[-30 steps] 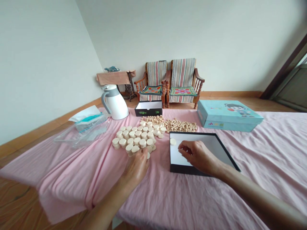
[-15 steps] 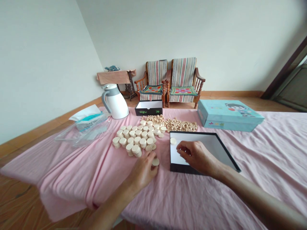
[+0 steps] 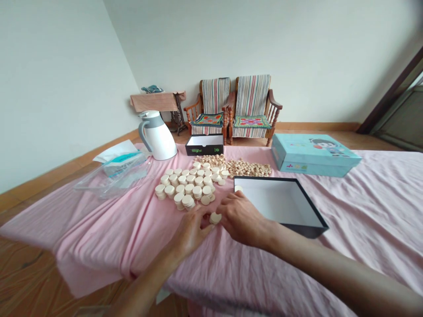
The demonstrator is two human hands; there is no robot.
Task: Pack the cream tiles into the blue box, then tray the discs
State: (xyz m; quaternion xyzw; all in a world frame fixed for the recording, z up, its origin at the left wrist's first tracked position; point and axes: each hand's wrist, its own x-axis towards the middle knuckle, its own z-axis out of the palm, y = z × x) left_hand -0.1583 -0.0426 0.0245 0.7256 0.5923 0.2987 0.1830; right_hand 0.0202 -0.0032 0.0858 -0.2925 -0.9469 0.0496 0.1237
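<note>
Pale round wooden discs (image 3: 215, 218) are held between the thumb and fingers of my left hand (image 3: 190, 231), low over the cloth in front of the stacks. My right hand (image 3: 243, 220) reaches across to them, its fingers closed at the edge of a disc; its fingertips are partly hidden. Many more discs stand in short stacks (image 3: 189, 189) just beyond my left hand. Right of them lies a shallow black-rimmed box (image 3: 280, 200) with a white inside. One disc (image 3: 238, 188) shows at its left wall, partly covered by my right hand.
Small light-brown wooden pieces (image 3: 249, 168) lie heaped behind the stacks. Beyond are a small black box (image 3: 205, 150), a white jug (image 3: 160, 141) and a light-blue box (image 3: 313, 156). Clear plastic packaging (image 3: 122, 176) lies left. The pink cloth (image 3: 109, 229) is creased.
My right hand has moved left and toward me, out of the black-rimmed box, to the discs in my left hand. My left hand stays almost in place, still holding discs.
</note>
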